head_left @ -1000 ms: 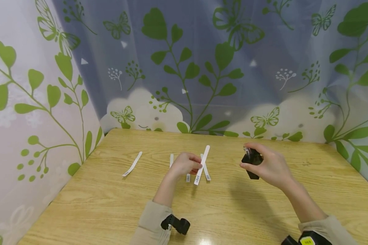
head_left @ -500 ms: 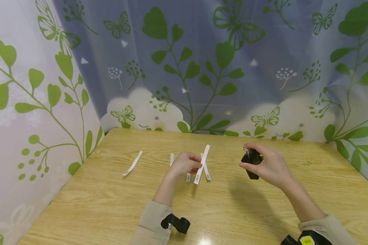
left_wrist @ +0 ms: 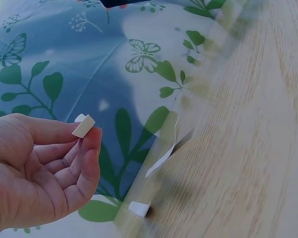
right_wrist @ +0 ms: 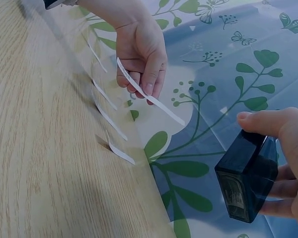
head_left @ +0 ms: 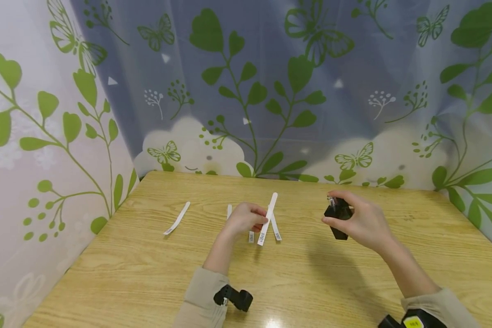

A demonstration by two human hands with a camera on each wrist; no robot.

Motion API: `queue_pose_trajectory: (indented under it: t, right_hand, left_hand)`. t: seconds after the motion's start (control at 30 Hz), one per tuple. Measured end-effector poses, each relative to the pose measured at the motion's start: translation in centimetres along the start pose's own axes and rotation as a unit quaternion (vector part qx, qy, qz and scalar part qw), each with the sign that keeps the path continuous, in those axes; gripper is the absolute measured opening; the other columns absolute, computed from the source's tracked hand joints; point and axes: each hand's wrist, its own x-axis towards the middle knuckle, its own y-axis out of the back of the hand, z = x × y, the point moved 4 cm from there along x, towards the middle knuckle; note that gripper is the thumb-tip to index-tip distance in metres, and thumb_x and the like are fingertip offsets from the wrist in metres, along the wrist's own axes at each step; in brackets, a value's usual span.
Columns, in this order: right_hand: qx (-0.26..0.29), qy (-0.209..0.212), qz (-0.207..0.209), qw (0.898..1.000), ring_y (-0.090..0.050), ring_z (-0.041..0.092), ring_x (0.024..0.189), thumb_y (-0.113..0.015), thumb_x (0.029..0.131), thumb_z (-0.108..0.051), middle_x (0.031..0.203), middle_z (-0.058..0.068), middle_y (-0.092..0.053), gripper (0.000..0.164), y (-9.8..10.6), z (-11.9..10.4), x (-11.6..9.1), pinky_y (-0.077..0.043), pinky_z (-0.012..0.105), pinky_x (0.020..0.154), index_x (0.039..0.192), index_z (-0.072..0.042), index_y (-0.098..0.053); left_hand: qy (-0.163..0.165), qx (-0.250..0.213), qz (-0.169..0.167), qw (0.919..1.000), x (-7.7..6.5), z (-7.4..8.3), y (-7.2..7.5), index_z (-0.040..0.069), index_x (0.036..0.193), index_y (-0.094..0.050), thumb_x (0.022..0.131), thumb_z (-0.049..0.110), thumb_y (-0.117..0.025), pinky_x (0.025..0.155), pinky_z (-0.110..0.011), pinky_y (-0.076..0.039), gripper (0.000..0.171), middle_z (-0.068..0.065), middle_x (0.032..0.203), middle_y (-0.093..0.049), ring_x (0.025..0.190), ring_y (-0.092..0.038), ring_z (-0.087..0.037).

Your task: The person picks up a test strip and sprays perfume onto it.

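Note:
My left hand [head_left: 246, 218] pinches a white paper test strip [head_left: 267, 219] between thumb and fingers, above the wooden table. Small print marks the strip's near end; in the right wrist view the held strip [right_wrist: 154, 102] slants down across the curtain. To the right, my right hand [head_left: 365, 221] grips a dark, angular perfume bottle [head_left: 337, 219], one finger at its clear spray top and the thumb on its near side. The bottle [right_wrist: 246, 173] is raised and tilted, apart from the strip. Another test strip [head_left: 275, 228] lies just behind the held one.
More white strips lie in a row on the table [head_left: 147, 273]: a curved strip [head_left: 177, 219] at far left and a short strip end [head_left: 251, 237] showing below the left hand. A patterned curtain [head_left: 270, 91] hangs along the table's back edge. Both wrists wear black cameras.
My left hand has shifted very slightly left with the strip, and the right hand a touch to the right with the bottle. Both grips stay the same.

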Motion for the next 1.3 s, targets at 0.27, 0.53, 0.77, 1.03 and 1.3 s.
queue_pose_trajectory:
  t: [0.27,0.53,0.77,1.03,1.3]
  right_hand:
    - [0.010,-0.004,-0.004,1.000,-0.062,0.030,0.083,-0.077,0.076,-0.030,0.111,0.015,-0.062,0.056,0.0,0.2,-0.2,-0.050,0.042,0.061,0.123,-0.010,-0.056]
    - [0.015,-0.007,-0.012,1.000,-0.061,0.029,0.083,-0.077,0.076,-0.030,0.114,0.016,-0.060,0.058,-0.3,0.4,-0.2,-0.050,0.039,0.060,0.125,-0.009,-0.054]
    - [0.025,-0.022,-0.026,0.999,-0.062,0.026,0.075,-0.075,0.077,-0.034,0.112,0.017,-0.060,0.060,-0.6,0.6,-0.4,-0.048,0.033,0.056,0.126,-0.009,-0.053]
    - [0.039,-0.022,-0.026,0.999,-0.063,0.033,0.084,-0.076,0.077,-0.032,0.112,0.018,-0.060,0.059,-0.8,0.7,-0.5,-0.053,0.041,0.060,0.126,-0.010,-0.053]
    - [0.039,-0.025,-0.030,0.998,-0.062,0.034,0.085,-0.075,0.077,-0.034,0.114,0.018,-0.060,0.058,-0.8,0.8,-0.7,-0.052,0.041,0.061,0.126,-0.012,-0.053]
  left_hand:
    - [0.007,-0.001,0.023,0.9997,0.0,0.0,0.6,-0.006,0.093,-0.064,0.083,-0.001,-0.064,0.066,-0.033,-0.054,0.012,-0.009,0.075,-0.061,0.062,-0.057,-0.015]
    - [0.007,-0.028,0.044,0.9986,-0.2,-0.4,2.0,-0.008,0.093,-0.063,0.084,-0.003,-0.061,0.065,-0.033,-0.054,0.011,-0.009,0.075,-0.060,0.062,-0.056,-0.015]
    - [0.023,-0.042,0.064,0.9968,-0.3,-1.0,3.9,-0.009,0.097,-0.063,0.085,-0.004,-0.059,0.066,-0.033,-0.054,0.014,-0.010,0.076,-0.059,0.063,-0.056,-0.017]
    - [0.028,-0.036,0.087,0.9951,-0.7,-1.8,6.3,-0.009,0.101,-0.062,0.086,-0.002,-0.059,0.067,-0.033,-0.053,0.017,-0.008,0.076,-0.058,0.064,-0.055,-0.017]
    - [0.036,-0.030,0.111,0.9927,-1.4,-2.5,8.8,-0.009,0.102,-0.061,0.086,-0.001,-0.058,0.069,-0.034,-0.053,0.018,-0.005,0.075,-0.058,0.064,-0.055,-0.013]
